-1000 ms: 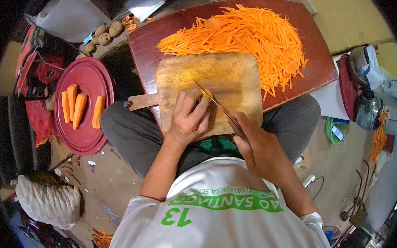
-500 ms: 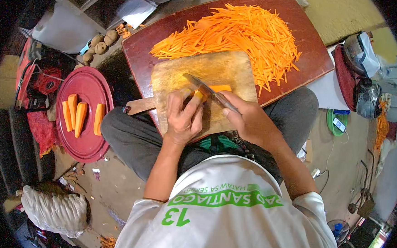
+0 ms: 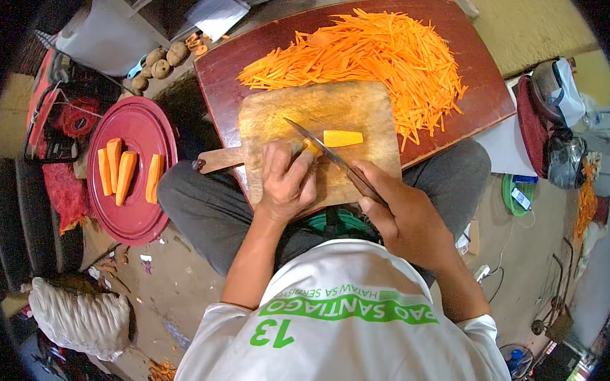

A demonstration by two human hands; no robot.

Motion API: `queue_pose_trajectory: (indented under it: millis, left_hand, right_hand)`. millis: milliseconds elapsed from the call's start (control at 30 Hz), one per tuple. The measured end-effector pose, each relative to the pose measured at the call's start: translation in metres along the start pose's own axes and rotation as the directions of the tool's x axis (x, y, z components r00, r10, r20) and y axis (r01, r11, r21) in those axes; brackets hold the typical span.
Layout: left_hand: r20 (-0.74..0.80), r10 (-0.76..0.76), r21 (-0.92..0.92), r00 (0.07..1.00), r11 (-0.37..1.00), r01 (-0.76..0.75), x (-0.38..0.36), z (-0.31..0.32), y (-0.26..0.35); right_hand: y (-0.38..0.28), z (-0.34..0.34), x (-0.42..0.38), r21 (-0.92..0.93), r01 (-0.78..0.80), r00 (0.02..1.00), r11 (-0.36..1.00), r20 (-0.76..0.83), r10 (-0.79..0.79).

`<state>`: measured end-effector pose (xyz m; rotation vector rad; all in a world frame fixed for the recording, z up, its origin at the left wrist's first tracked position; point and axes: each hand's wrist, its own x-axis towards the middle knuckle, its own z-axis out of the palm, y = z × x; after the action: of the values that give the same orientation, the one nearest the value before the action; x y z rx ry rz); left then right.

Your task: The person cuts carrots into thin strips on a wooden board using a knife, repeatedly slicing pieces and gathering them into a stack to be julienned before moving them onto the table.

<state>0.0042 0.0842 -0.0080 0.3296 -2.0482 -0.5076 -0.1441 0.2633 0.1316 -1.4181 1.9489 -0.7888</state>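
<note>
My left hand (image 3: pixel 288 179) is closed, its fingertips pressing a short carrot piece (image 3: pixel 312 148) onto the wooden cutting board (image 3: pixel 275 112). The fingers hide most of that piece. In my right hand (image 3: pixel 408 218) is a knife (image 3: pixel 338 160), gripped by its handle, with the blade slanting across the board right beside the held carrot. A cut carrot slab (image 3: pixel 343 138) lies loose on the board, just beyond the blade. Behind the board, a large heap of carrot strips (image 3: pixel 397 56) covers much of the dark red tabletop (image 3: pixel 218 73).
Left of my knee, several peeled carrots (image 3: pixel 126 172) rest on a red plastic lid or tray (image 3: pixel 152 122). Brown round vegetables (image 3: pixel 161 68) sit at the upper left. A green basket (image 3: pixel 508 196) with a phone stands on the floor at right. A stuffed white sack (image 3: pixel 80 320) lies lower left.
The knife and my right hand have shifted slightly right and toward me. The carrot slab now lies fully visible, apart from the blade. My left hand stays on its carrot piece.
</note>
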Motion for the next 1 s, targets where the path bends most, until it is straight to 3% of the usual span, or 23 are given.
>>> queue_pose_trajectory:
  millis: [300, 400, 500, 600, 700, 800, 900, 1000]
  left_hand:
    - [-0.003, 0.033, -0.042, 0.999, 0.999, -0.034, 0.002, -0.002, -0.001]
    - [-0.007, 0.033, -0.026, 0.999, 0.999, -0.033, 0.002, -0.001, -0.001]
    - [-0.023, 0.030, -0.006, 0.999, 1.000, -0.030, 0.003, 0.000, 0.001]
    - [-0.041, 0.014, -0.010, 0.999, 1.000, -0.014, 0.002, 0.001, 0.000]
    - [-0.040, -0.017, -0.029, 0.999, 0.999, 0.016, -0.003, 0.004, 0.002]
    - [-0.052, 0.006, -0.028, 0.999, 1.000, -0.008, 0.002, 0.003, 0.004]
    - [-0.060, 0.007, -0.038, 0.998, 0.999, -0.009, 0.005, 0.000, 0.003]
    - [-0.068, 0.008, -0.027, 0.998, 1.000, -0.010, 0.006, -0.002, 0.006]
  right_hand:
    - [0.004, 0.008, 0.008, -0.002, 0.003, 1.000, 1.000, 0.001, -0.003]
    - [0.022, 0.024, 0.020, 0.045, 0.146, 0.988, 0.988, -0.067, -0.142]
    - [0.036, 0.029, 0.036, 0.016, -0.021, 0.998, 1.000, 0.054, 0.020]
    - [0.042, 0.033, 0.039, 0.039, -0.002, 1.000, 0.999, 0.026, 0.001]
    - [0.052, 0.045, 0.041, -0.018, 0.230, 0.964, 0.973, -0.136, -0.230]
    - [0.041, 0.039, 0.058, -0.024, 0.012, 0.999, 1.000, 0.048, -0.011]
    - [0.050, 0.035, 0.070, 0.171, 0.176, 0.984, 0.970, -0.053, -0.169]
    - [0.045, 0.017, 0.060, 0.298, 0.044, 0.999, 0.953, -0.012, -0.042]
